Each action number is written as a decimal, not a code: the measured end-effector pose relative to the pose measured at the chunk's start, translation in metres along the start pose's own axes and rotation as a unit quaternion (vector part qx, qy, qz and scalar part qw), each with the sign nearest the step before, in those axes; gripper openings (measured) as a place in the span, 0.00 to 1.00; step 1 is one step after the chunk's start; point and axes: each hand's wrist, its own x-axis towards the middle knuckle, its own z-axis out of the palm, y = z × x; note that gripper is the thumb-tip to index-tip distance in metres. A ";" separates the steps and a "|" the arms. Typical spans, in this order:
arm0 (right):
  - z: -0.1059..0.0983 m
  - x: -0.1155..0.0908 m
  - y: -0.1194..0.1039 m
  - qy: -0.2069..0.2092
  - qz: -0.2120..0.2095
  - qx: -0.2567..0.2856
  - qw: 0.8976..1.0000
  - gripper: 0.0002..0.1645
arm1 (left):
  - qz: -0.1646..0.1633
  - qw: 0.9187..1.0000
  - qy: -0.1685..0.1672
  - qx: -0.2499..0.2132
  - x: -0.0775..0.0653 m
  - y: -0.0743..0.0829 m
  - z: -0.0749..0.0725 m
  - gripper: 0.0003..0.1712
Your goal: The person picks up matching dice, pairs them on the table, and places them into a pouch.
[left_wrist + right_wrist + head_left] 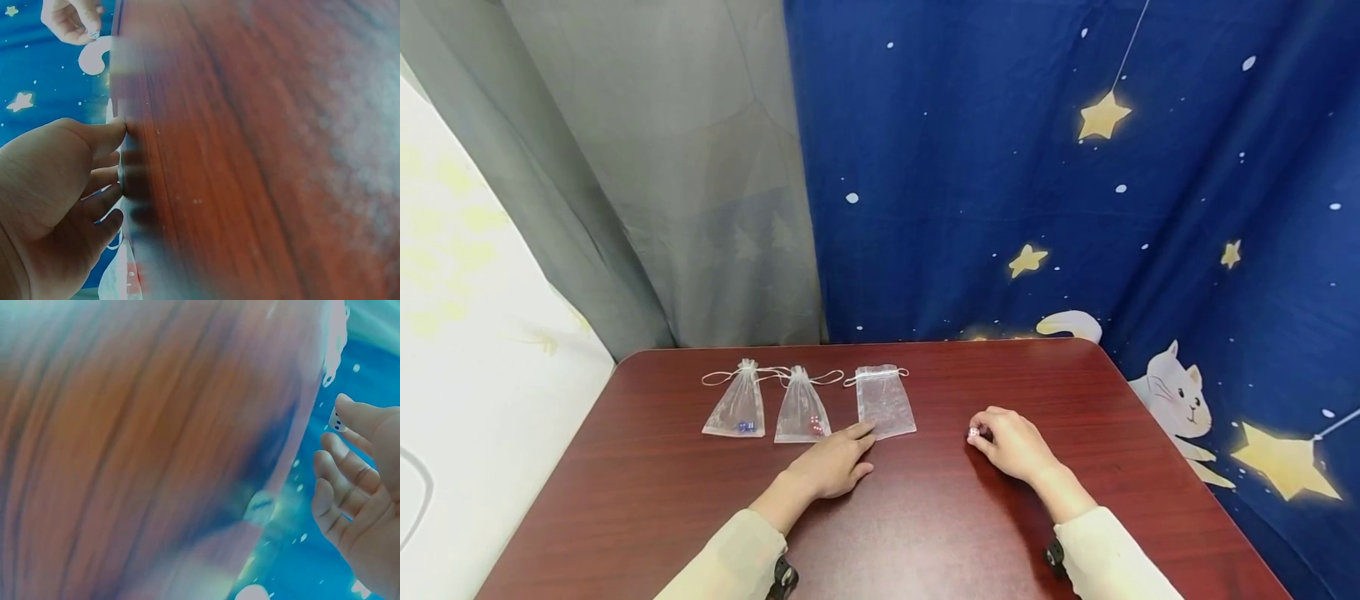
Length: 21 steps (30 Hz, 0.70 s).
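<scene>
A small white die (973,432) is pinched between the thumb and a finger of my right hand (1015,446), just above the table. In the right wrist view dark pips show on the die (337,421), and the other fingers curve loosely. My left hand (831,463) lies on the table with its fingers extended. Its fingertips touch the lower left corner of a flat sheer drawstring bag (886,404) with nothing visible inside. In the left wrist view the thumb (106,136) and fingers rest near the table surface.
Left of the flat bag lie two cinched sheer bags: one (788,412) with red dice (816,425), one (727,415) with blue dice (747,427). All rest on a reddish-brown wooden table (917,533), with a blue star-patterned curtain (940,167) behind.
</scene>
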 end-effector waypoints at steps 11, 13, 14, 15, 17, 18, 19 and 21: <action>0.009 0.004 -0.050 -0.017 -0.088 0.008 0.996 0.09 | 0.012 1.000 -0.002 -0.004 -0.003 -0.001 0.001 0.29; 0.011 0.005 -0.059 -0.020 -0.103 0.007 0.994 0.08 | 0.018 1.000 -0.004 -0.007 -0.003 -0.003 0.001 0.29; 0.013 0.005 -0.064 -0.023 -0.110 0.007 0.994 0.08 | 0.021 1.000 -0.004 -0.008 -0.004 -0.003 0.002 0.29; 0.014 0.005 -0.068 -0.026 -0.117 0.008 0.993 0.08 | 0.024 1.000 -0.003 -0.010 -0.004 -0.004 0.002 0.29; 0.016 0.005 -0.076 -0.031 -0.131 0.008 0.991 0.08 | 0.026 1.000 -0.003 -0.014 -0.004 -0.005 0.002 0.29; 0.018 0.005 -0.080 -0.034 -0.137 0.010 0.990 0.08 | 0.026 1.000 -0.004 -0.017 -0.004 -0.005 0.003 0.29; 0.019 0.005 -0.083 -0.037 -0.143 0.012 0.989 0.08 | 0.025 0.999 -0.006 -0.019 -0.005 -0.005 0.002 0.29; 0.022 0.005 -0.091 -0.045 -0.154 0.014 0.987 0.08 | 0.022 0.999 -0.009 -0.024 -0.005 -0.006 0.002 0.29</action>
